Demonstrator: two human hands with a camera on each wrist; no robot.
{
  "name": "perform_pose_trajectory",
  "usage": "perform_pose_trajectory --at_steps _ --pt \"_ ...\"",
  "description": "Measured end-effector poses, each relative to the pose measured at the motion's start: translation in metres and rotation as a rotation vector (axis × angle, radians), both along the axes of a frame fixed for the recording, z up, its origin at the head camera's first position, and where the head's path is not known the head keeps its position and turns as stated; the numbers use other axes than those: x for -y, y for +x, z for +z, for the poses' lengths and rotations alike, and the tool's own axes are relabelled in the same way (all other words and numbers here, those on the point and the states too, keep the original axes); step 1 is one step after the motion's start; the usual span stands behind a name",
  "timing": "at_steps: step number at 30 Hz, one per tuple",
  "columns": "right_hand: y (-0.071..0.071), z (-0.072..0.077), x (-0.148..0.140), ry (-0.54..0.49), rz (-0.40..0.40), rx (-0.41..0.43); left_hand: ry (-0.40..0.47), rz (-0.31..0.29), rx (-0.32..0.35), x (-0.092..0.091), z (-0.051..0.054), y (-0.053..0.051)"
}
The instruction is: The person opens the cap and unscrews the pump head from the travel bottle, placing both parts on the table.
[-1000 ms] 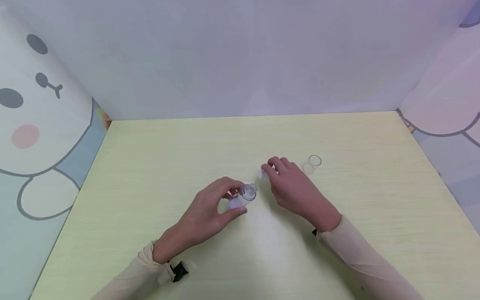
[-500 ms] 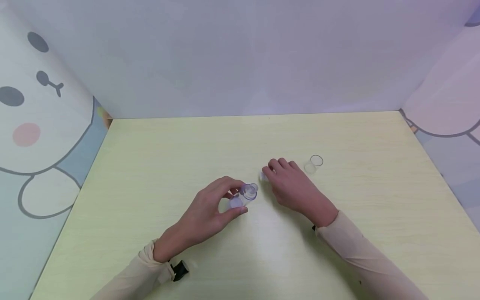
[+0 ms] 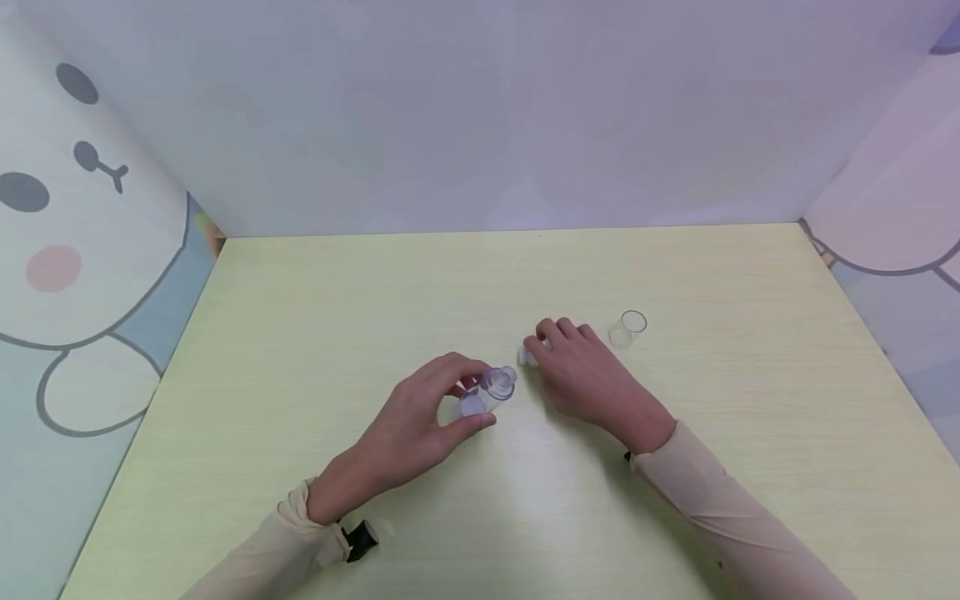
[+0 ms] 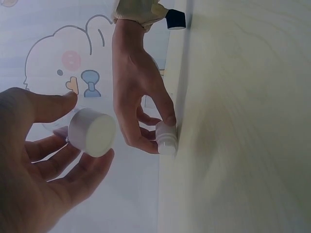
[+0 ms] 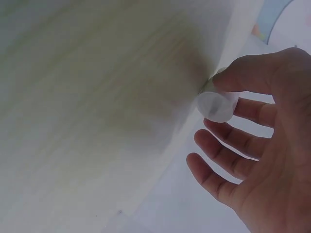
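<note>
My left hand (image 3: 420,425) grips a small clear container (image 3: 495,396) between thumb and fingers, its rimmed end tilted up to the right. In the left wrist view, its other end is a white round piece (image 4: 92,132). Close by on the right, my right hand (image 3: 588,371) pinches a small white ribbed cylinder (image 4: 166,138) at the tabletop. One end of that cylinder looks round and translucent in the right wrist view; fingers cover part of it. Whether it rests on the table or hangs just above, I cannot tell.
A clear cup-like cylinder (image 3: 628,328) stands on the pale wooden table (image 3: 375,292), behind and right of my right hand. A grey-white panel (image 3: 510,117) rises along the back edge. Panels with cartoon prints flank both sides.
My right hand has lowered slightly toward the front, and the small white cylinder has shifted with it. The left hand has kept its grip on the clear container almost unmoved.
</note>
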State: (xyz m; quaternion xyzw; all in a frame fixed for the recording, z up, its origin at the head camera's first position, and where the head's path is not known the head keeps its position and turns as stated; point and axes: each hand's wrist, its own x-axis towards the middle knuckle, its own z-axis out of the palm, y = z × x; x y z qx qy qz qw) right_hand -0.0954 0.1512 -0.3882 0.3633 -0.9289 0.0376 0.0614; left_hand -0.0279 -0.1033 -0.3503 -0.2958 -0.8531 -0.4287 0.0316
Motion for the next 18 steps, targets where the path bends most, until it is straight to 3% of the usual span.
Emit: perform_pose_trajectory --at_steps 18 --pt "-0.0023 0.0009 -0.0005 -0.038 0.004 0.019 -0.009 0.012 0.007 0.0016 -0.002 -0.0023"
